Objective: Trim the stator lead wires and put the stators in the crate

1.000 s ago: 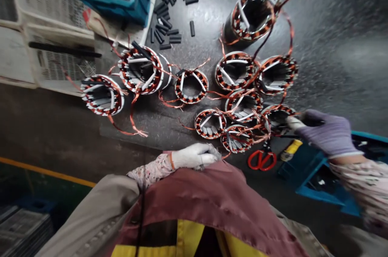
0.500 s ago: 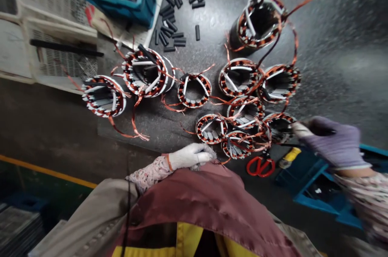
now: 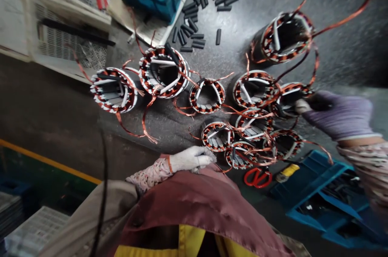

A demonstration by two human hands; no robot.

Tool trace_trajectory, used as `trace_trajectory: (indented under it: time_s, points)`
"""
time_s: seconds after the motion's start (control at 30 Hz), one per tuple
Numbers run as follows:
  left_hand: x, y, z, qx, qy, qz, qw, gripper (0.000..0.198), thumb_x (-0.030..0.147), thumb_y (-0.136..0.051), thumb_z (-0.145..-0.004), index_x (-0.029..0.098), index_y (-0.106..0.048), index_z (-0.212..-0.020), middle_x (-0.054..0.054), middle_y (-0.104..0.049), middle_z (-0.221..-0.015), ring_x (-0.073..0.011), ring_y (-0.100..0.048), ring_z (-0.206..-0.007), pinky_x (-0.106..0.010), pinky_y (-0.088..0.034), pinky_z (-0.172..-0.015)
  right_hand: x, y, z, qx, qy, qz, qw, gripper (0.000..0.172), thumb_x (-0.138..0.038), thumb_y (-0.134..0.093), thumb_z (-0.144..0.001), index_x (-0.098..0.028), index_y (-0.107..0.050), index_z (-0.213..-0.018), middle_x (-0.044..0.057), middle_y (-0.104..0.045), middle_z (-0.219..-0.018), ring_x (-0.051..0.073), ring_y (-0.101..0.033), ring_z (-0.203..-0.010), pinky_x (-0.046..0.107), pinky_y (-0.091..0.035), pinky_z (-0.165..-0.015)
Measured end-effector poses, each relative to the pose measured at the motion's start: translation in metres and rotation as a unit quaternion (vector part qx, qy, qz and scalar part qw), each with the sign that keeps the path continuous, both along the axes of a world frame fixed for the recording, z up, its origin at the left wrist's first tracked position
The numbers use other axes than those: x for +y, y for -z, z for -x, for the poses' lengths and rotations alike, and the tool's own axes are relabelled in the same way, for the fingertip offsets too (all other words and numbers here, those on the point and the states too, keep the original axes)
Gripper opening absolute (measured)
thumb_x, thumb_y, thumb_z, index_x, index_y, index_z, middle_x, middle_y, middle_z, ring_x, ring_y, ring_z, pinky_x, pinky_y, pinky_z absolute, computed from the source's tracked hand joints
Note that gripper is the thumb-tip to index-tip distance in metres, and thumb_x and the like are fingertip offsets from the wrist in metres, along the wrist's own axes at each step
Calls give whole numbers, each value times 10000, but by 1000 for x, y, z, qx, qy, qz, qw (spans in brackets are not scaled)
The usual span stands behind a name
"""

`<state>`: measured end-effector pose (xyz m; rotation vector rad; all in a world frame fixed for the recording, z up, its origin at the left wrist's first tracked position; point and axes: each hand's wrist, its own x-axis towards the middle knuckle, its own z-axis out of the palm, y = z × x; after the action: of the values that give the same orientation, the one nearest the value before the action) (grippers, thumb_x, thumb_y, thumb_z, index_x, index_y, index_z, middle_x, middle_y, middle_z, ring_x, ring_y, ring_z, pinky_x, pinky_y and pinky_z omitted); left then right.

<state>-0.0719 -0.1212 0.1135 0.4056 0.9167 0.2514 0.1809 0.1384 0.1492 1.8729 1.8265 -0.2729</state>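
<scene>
My right hand, in a purple glove with a pale thumb tip, is closed at the right rim of a motor stator with copper windings. The thumb lies over the rim; the other fingers are hidden. My left hand, in a white glove, rests at the table's front edge by my apron. Its fingers are curled together around something grey and fuzzy that I cannot make out. Just right of it stands a small stator, among several others with loose copper leads. A large stator stands at the back right.
Black sleeve pieces lie scattered at the back beside a blue bin. White plastic baskets stand at the left. Red-handled scissors, a yellow-handled tool and blue bins are at the front right.
My right hand has moved back from the front right stator to the rim of the one behind it. A copper lead now sticks out rightward from the front one. The camera view has shifted; my left hand stays put.
</scene>
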Motion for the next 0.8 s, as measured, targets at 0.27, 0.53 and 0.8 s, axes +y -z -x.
trace_trajectory:
  time_s: [0.27, 0.53, 0.8]
  points:
    - [-5, 11, -1, -23, -40, -11, 999, 348, 417, -578, -835, 124, -588, -1023, 49, -500, -674, -31, -441, -491, -161, -400, -475, -11, -40, 23, 272, 37, -118, 954, 392, -588, -599, -625, -214, -600, -743, 31, -542, -600, 125, -440, -509, 295, -362, -524]
    - [-7, 9, 3, -8, -59, 26, 998, 363, 422, -581, -830, 124, -590, -1038, 60, -483, -656, -28, -417, -445, -162, -380, -429, 1, 1, 69, 79, -170, -18, 982, 436, -594, -417, -568, -213, -595, -683, 54, -544, -566, 188, -483, -534, 296, -293, -503]
    - [-14, 25, 0, -21, -86, -9, 996, 415, 477, -602, -804, 125, -601, -1024, 45, -516, -692, -29, -455, -510, -155, -395, -479, 2, -11, 64, 113, -193, -11, 975, 419, -583, -459, -597, -208, -608, -708, 47, -536, -551, 189, -492, -515, 292, -302, -484]
